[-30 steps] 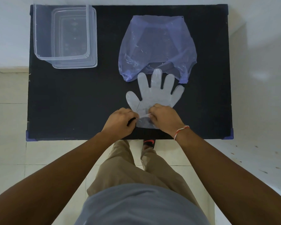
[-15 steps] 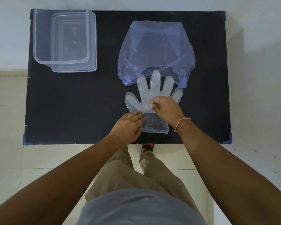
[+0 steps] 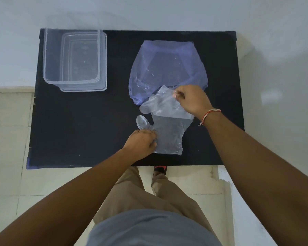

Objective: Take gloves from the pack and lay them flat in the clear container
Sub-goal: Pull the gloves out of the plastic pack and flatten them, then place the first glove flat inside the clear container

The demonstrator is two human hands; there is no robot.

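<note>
1. We are looking first at the clear container [image 3: 75,59], which is standing at the far left corner of the black table [image 3: 82,125]. It is appearing empty of gloves, and it is well apart from our hands.
2. Our left hand [image 3: 140,144] is pressing down on the lower glove [image 3: 167,135] near its thumb part. The fingers [image 3: 152,134] of this hand are lying close together on the film, holding it against the table, not pinching it as far as we can tell.
3. Our right hand [image 3: 190,100] is lifting the upper glove [image 3: 164,105] away from the lower one. Its fingers [image 3: 178,95] are clamped on an edge of this glove, thumb against the others.
4. Behind both gloves, the pack [image 3: 167,68], a bluish bag, is lying open toward us, and the raised glove is overlapping its mouth.
5. We are judging that the two thin films could be clinging together, so the lower glove could be dragged along if the left hand is pressing too lightly.
6. We are also thinking that the light glove could be folding or crumpling during the long carry across to the container, and then it would not be lying flat.
7. A hard pull could be tearing the film, because it is looking very thin.
</note>
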